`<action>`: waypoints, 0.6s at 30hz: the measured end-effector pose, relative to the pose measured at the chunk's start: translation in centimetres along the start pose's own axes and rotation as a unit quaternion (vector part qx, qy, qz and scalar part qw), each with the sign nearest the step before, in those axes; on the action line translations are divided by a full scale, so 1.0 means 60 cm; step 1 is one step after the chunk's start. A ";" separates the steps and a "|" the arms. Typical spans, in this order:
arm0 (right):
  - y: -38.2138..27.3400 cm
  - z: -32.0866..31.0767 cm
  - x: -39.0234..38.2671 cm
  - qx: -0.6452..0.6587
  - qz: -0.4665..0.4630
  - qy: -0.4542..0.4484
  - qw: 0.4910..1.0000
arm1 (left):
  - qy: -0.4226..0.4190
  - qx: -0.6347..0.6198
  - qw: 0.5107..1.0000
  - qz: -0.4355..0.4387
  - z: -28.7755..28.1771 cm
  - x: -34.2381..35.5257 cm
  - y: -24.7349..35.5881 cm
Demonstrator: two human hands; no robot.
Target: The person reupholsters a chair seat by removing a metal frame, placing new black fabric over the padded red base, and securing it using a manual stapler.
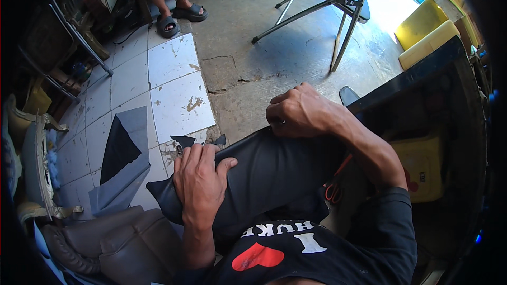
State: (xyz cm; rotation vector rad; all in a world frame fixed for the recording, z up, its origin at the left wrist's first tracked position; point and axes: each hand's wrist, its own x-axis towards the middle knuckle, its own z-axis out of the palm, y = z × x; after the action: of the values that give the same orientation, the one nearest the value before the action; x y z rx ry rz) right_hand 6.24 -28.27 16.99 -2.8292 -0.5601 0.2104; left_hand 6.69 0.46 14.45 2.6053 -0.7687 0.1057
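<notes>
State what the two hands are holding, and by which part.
A black sheet: the right hand is closed on its far edge, toward the right end. The left hand lies over its left end; whether it grips cannot be told.

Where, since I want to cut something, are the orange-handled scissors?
In the head view, the orange-handled scissors are right of centre, beside the right end of the black material, below and left of the person's right forearm.
</notes>
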 end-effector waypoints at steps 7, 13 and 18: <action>0.077 -0.019 -0.064 -0.162 0.217 0.243 0.931 | 0.009 -0.033 0.999 0.010 -0.005 -0.003 0.005; -0.038 -0.018 -0.071 0.136 0.152 -0.089 0.975 | -0.012 -0.056 0.998 0.017 -0.033 0.012 -0.005; -0.049 0.004 -0.082 0.144 0.115 0.016 0.983 | -0.104 0.018 0.994 0.007 -0.104 0.026 -0.050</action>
State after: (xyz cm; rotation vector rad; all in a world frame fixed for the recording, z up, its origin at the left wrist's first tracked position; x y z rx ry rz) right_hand 0.65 -27.47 17.99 -2.6030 -0.1747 0.2638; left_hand 9.87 4.56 19.28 2.6736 -0.8638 -0.1506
